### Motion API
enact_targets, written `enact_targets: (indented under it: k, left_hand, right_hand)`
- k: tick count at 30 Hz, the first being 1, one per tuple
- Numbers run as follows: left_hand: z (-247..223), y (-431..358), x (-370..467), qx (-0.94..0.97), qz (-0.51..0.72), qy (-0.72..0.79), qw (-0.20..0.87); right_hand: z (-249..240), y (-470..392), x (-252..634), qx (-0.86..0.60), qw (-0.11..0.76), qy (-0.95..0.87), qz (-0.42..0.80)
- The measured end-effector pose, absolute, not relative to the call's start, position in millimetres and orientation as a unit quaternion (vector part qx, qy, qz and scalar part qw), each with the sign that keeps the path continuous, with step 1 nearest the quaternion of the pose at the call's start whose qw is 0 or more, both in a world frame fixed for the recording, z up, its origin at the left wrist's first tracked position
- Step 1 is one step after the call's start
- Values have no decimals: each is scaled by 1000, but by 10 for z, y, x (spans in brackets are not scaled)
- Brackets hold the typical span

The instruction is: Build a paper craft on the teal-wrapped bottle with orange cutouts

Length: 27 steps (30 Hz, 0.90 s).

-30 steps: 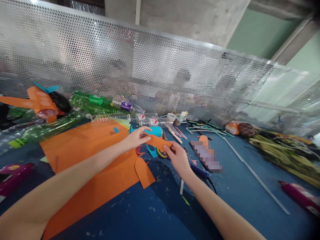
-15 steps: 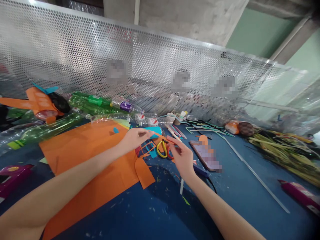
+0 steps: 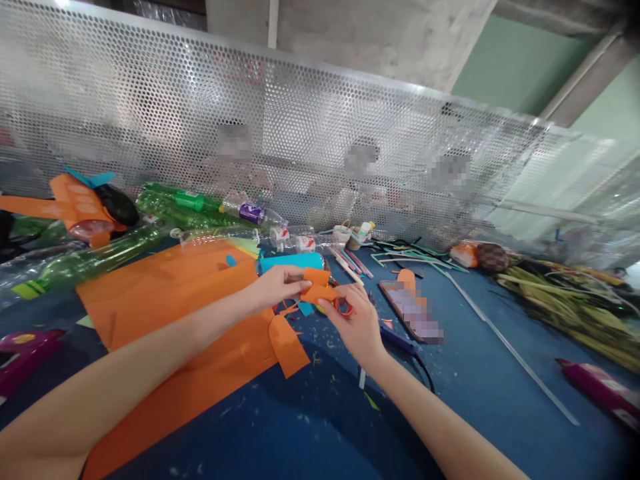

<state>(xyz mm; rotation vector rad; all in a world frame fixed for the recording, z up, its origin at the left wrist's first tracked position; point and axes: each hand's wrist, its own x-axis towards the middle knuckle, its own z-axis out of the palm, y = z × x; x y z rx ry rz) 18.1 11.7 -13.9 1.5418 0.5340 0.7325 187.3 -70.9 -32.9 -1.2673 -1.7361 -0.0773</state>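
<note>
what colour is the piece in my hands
The held piece is orange, clearest in the head view.

Through the camera I saw an orange paper piece (image 3: 317, 292) and big orange sheet (image 3: 165, 287), a blue table (image 3: 480, 393), two purple glue guns (image 3: 597, 388) and, along its far edge, a dotted silver mesh (image 3: 310, 113).

On the table (image 3: 480, 407), a sheet (image 3: 165, 287) lies left, bottles (image 3: 251, 213) beyond it, a phone (image 3: 407, 310) right; a paper piece (image 3: 319, 293) sits between left hand (image 3: 283, 283) and right hand (image 3: 361, 323).
</note>
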Motion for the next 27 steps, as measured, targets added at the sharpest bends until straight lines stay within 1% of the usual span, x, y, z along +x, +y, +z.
enact_targets:
  k: [4,8,13,16,20,23,27]
  left_hand:
    - [-150,83,222,662,288,228,653]
    - [-163,43,245,619,288,230,693]
    - [-192,57,227,696,274,176,640]
    - [-229,88,221,708,269,152,635]
    - [-246,91,220,722,267,189,609]
    - [-236,74,222,740,267,214,579]
    - [-241,81,225,748,277,225,559]
  right_hand:
    - [-355,-654,1913,-555,486,-675,17]
    - [-369,-622,1945,-562,498,-657,63]
    - [-388,-601,1945,-563,504,-646,108]
    - [-397,-588,1935,-559,527,-625,138]
    - [-409,-554,1946,-544,558,-594,201]
    - [-424,-533,1963,-538,541,-597,247]
    - [-444,-530,1973,-541,535,-598,251]
